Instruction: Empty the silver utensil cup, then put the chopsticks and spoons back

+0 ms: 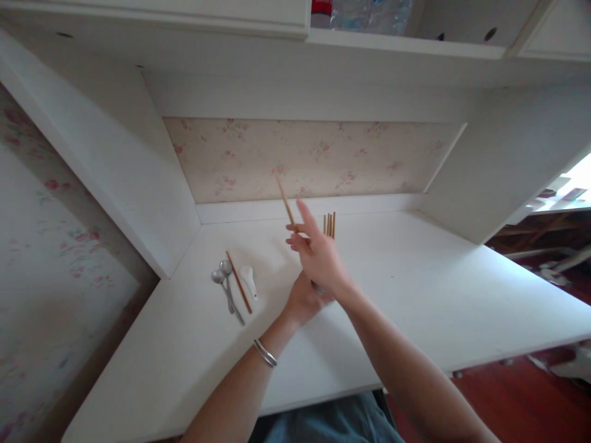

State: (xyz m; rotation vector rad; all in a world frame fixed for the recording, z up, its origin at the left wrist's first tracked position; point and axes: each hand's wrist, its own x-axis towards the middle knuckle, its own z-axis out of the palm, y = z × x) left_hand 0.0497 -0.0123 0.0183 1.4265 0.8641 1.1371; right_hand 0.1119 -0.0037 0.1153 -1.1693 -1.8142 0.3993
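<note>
My right hand is raised over the middle of the white desk and pinches one wooden chopstick that slants up to the left. Behind it stand the tips of several more chopsticks. My left hand, with a bracelet on the wrist, sits just below the right hand, closed; what it holds is hidden by the right hand. To the left on the desk lie two metal spoons, a single chopstick and a white ceramic spoon.
White side panels wall in the desk left and right, with a flowered back panel behind. A shelf overhead carries plastic bottles. The desk's front edge runs near my lap; red floor shows at the right.
</note>
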